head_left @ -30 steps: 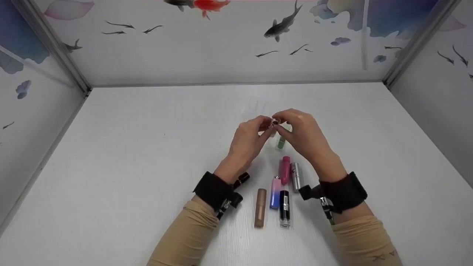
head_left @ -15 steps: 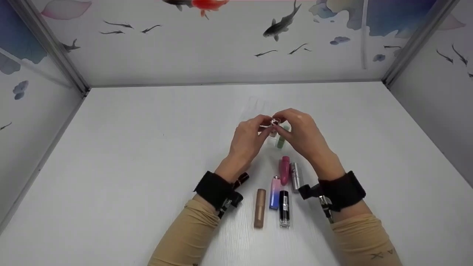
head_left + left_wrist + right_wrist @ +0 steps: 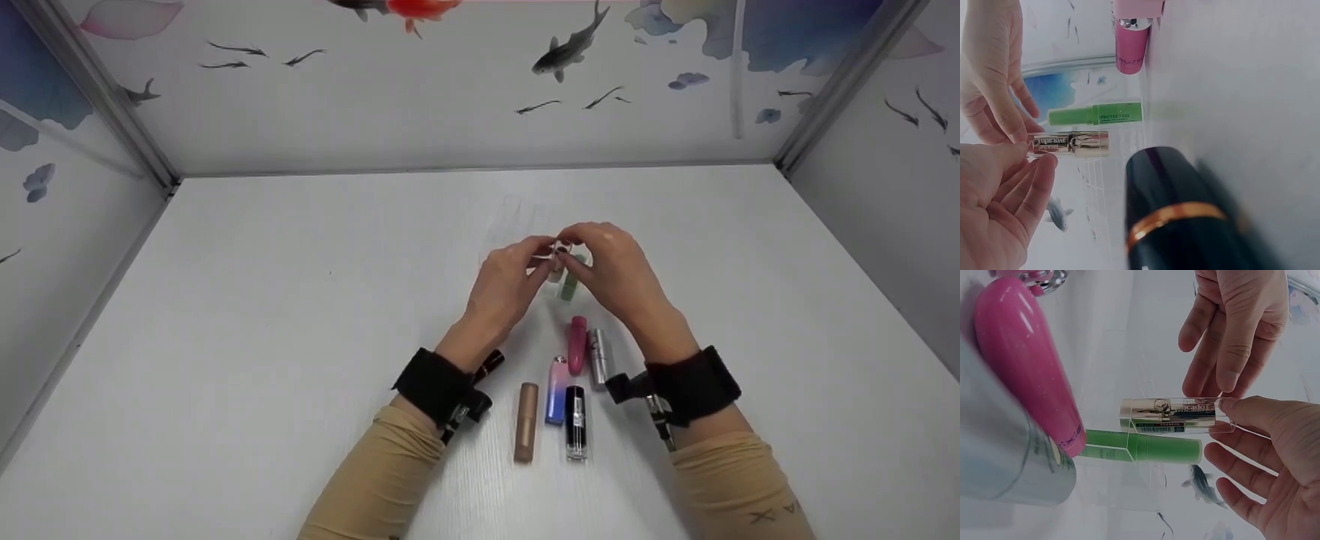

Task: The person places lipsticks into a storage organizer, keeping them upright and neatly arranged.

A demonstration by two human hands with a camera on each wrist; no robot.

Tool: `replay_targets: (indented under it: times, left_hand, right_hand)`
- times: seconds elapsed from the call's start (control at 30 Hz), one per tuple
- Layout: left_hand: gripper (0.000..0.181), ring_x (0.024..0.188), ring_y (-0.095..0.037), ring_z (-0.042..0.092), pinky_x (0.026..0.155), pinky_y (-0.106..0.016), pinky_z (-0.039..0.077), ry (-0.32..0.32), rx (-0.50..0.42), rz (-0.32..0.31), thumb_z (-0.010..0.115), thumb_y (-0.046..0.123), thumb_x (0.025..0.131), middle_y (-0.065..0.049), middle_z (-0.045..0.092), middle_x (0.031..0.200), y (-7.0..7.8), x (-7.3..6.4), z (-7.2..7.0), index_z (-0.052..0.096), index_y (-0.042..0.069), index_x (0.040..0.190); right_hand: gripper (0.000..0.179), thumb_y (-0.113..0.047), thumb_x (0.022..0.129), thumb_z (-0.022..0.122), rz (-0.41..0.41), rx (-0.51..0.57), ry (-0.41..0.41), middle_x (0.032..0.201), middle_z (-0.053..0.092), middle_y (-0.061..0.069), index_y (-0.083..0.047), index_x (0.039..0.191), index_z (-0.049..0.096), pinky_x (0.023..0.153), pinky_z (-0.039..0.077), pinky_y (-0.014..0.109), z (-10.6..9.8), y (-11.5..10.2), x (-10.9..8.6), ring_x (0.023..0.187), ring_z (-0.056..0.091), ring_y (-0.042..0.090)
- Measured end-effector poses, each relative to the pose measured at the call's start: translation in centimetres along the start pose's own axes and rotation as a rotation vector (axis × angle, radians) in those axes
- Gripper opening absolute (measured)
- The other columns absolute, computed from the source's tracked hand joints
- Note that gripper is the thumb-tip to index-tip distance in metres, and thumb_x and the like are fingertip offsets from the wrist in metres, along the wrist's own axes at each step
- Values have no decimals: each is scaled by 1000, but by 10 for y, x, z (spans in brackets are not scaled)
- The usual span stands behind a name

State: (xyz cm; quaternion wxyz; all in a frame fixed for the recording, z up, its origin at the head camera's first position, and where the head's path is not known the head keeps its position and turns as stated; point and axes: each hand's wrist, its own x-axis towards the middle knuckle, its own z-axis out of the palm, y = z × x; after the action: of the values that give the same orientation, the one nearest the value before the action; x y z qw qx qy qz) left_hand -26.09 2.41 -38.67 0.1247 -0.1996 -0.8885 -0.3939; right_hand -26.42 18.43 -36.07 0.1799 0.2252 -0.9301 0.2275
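A gold lipstick tube (image 3: 1185,414) with "avocado" lettering stands upright in a clear plastic holder (image 3: 514,216), at the end nearest the person. My left hand (image 3: 501,283) pinches the top of this tube from the left. From the other side my right hand (image 3: 621,271) pinches the same top end, its thumb tip and fingers meeting the left fingertips. In the left wrist view, the left thumb and forefinger close on the gold tube (image 3: 1067,144), with the right thumb right beside them. Next to it stands a green lip balm tube (image 3: 1157,447), also inside the holder.
On the white table between my forearms lie a pink tube (image 3: 577,345), a silver tube (image 3: 598,358), a pink-blue tube (image 3: 556,394), a black tube with a clear end (image 3: 575,424) and a bronze tube (image 3: 526,421). A black tube with a gold band (image 3: 1179,214) lies by my left wrist.
Both hands stay nearly in place around the gold tube, with only small shifts of the fingers. The tubes on the table have not moved.
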Motion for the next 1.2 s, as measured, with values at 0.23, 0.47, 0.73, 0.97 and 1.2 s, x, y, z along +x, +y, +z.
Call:
replay_targets:
  times: [0.23, 0.47, 0.73, 0.97, 1.2]
  left_hand:
    - [34, 104, -12, 66, 89, -24, 51, -53, 62, 16, 57, 17, 94, -4, 66, 120, 0, 0, 2, 56, 11, 128]
    - [37, 105, -14, 65, 90, -25, 51, -78, 54, 46, 58, 11, 93, -7, 65, 122, -3, -1, 2, 54, 8, 130]
    - [39, 109, -15, 64, 93, -26, 49, -120, 76, 27, 56, 10, 94, -8, 63, 124, -3, -1, 3, 51, 7, 133]
    - [41, 111, -16, 62, 95, -27, 48, -148, 88, 12, 55, 13, 95, -8, 62, 126, -2, -2, 2, 49, 8, 135]
    - [40, 112, -18, 62, 96, -29, 48, -146, 73, 34, 55, 13, 95, -8, 61, 127, -3, -3, 2, 49, 8, 135]
  right_hand:
    - [21, -9, 86, 68, 21, -14, 15, 101, 70, 14, -3, 106, 66, 89, 48, 44, 3, 3, 1, 99, 61, 30]
    - [19, -10, 86, 68, 21, -60, 28, 101, 71, 12, -3, 104, 68, 89, 47, 45, 9, 4, 2, 100, 61, 30]
    - [18, -11, 86, 68, 10, -80, 38, 100, 71, 12, -3, 103, 68, 87, 49, 45, 13, 4, 2, 100, 62, 30]
    - [20, -9, 86, 68, 17, -63, 12, 102, 71, 13, -3, 105, 67, 87, 49, 44, 12, 5, 1, 100, 62, 30]
    - [23, -7, 86, 67, 29, -30, -1, 104, 69, 13, -4, 109, 65, 88, 49, 43, 12, 5, 0, 100, 60, 29]
